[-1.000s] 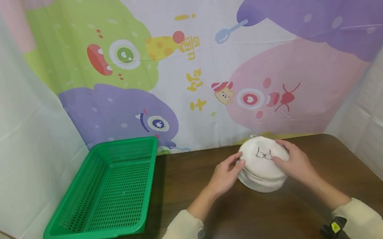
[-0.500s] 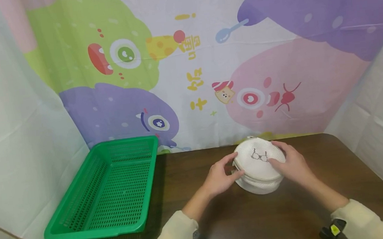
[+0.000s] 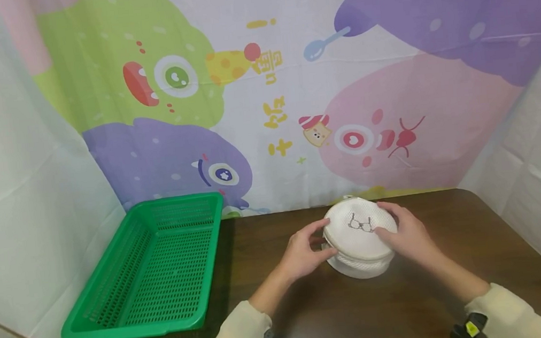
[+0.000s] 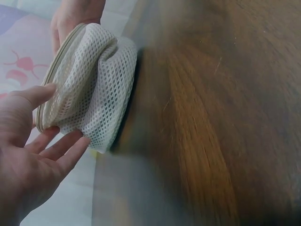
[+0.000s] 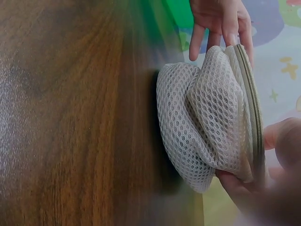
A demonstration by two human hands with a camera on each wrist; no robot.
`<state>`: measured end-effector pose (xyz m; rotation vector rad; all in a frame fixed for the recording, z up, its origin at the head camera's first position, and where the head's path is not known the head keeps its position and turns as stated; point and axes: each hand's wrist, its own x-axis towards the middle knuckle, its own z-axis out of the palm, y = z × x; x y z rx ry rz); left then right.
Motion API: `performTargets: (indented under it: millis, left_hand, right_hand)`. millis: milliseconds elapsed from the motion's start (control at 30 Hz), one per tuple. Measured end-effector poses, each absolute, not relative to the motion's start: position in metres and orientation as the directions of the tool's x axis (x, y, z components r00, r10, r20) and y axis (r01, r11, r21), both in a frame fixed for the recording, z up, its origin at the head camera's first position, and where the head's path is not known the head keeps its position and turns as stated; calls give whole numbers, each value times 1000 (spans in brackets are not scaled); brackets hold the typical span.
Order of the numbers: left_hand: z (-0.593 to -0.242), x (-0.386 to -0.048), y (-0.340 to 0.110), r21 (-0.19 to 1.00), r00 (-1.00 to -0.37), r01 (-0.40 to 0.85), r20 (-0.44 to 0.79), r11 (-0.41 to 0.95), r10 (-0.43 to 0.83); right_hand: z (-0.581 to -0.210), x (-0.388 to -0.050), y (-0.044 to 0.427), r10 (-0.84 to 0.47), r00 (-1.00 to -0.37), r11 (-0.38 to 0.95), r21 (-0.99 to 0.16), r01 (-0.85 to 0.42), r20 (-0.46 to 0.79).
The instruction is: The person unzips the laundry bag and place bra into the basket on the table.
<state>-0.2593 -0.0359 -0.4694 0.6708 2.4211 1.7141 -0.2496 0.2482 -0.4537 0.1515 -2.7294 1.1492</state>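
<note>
Before a cartoon backdrop point(image 3: 271, 182), the left hand point(image 3: 303, 252) and right hand point(image 3: 414, 236) are gripping, part-spread fingers curving around opposite sides of a white mesh pouch point(image 3: 359, 236), apparently steadying it on the table point(image 3: 360, 317), well apart from a green basket point(image 3: 175, 272); shifting it is likely calling for matched pressure.

Bag: round, white mesh-fabric drum bag point(image 3: 360, 239)
Lid: flat circular top point(image 3: 349, 243) with a dark line drawing point(image 3: 361, 225)
Rim: beige zipper point(image 5: 257, 117), closed along the visible stretch
Wall: honeycomb mesh point(image 5: 209, 122), sagging into deep creases
Place: upright on the dark wooden worktop point(image 3: 360, 317), right side, towards the far edge
Hands: left hand point(image 3: 303, 252) grips its left side; right hand point(image 3: 411, 237) its right, thumb on the lid
</note>
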Motion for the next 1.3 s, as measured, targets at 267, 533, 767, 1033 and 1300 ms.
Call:
performTargets:
  millis: [267, 533, 767, 1033, 1300]
  left_hand:
    - [-469, -254, -40, 922, -893, 293, 171, 251, 415]
    - [-468, -248, -46, 929, -889, 297, 185, 220, 419]
    - [-466, -245, -51, 913, -881, 324, 194, 250, 431]
    - [-465, -239, -60, 909, -877, 336, 207, 247, 434]
    - [-463, -231, -69, 906, -885, 324, 189, 273, 425]
  right_hand:
    - [-457, -246, 243, -25, -980, 686, -709, -160, 196]
    - [-456, -242, 236, -28, -977, 684, -708, -173, 212]
    - [-454, -239, 231, -36, -971, 689, -698, -195, 235]
    - [-455, -231, 223, -42, -972, 678, -708, -199, 233]
    - [-456, -227, 216, -58, -965, 662, -714, -228, 255]
